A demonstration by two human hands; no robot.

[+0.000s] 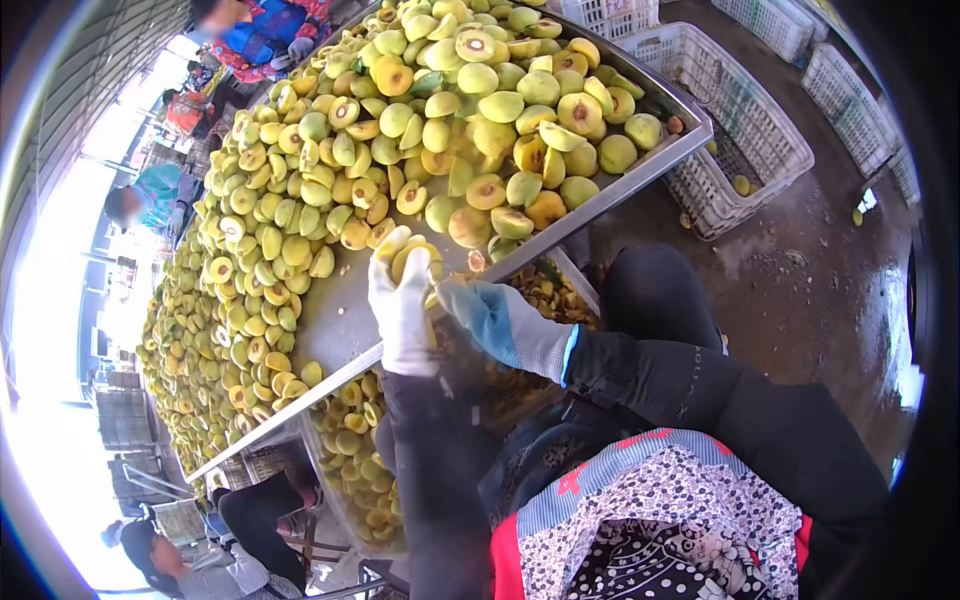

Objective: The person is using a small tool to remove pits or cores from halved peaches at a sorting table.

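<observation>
My left hand (402, 305), in a white glove, holds a yellow-green peach half (412, 258) at the near edge of a long metal table (340, 320). My right hand (490, 318), in a blue-and-grey glove, is closed and presses against the fruit from the right; whatever it grips is hidden. The table carries a great heap of peach halves (400, 130), some with the pit showing. Below the table edge, a bin of peach pieces (360, 450) sits by my knees.
White plastic crates (745, 130) stand on the wet concrete floor (830, 290) to the right. Other people work along the far side of the table (150, 200) and one sits at the lower left (250, 520). My patterned apron (650, 530) fills the foreground.
</observation>
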